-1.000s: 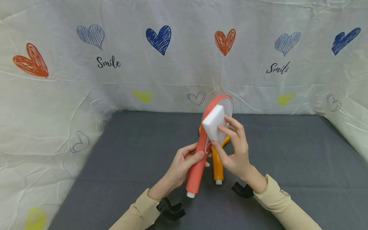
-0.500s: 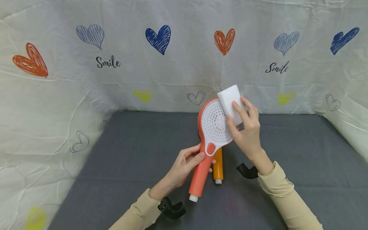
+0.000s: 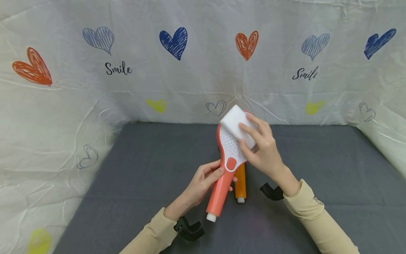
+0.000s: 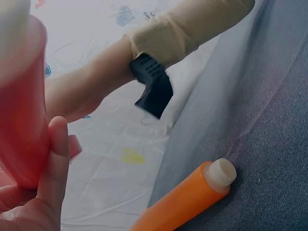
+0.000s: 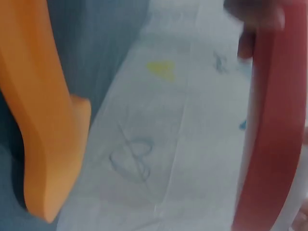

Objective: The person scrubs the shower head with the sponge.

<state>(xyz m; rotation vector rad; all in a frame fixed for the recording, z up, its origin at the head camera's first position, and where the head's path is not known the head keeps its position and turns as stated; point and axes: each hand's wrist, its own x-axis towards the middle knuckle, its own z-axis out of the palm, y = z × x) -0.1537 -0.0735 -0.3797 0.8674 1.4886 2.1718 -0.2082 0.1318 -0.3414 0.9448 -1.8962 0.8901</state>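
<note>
The left hand grips the handle of a coral shower head, likely a rigid, sure hold; above, the right hand pinches a probably soft sponge.

The left grip holds a red handle near an orange handle.

Black script on the pale backdrop reads "Smile" at left and, apparently, "Smile" again at right.

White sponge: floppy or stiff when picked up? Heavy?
Probably light: the right hand holds the white sponge by fingertips. Likely soft but not floppy: its edges look straight in that grip. Perhaps easily dented, given its foam-like look.
</note>
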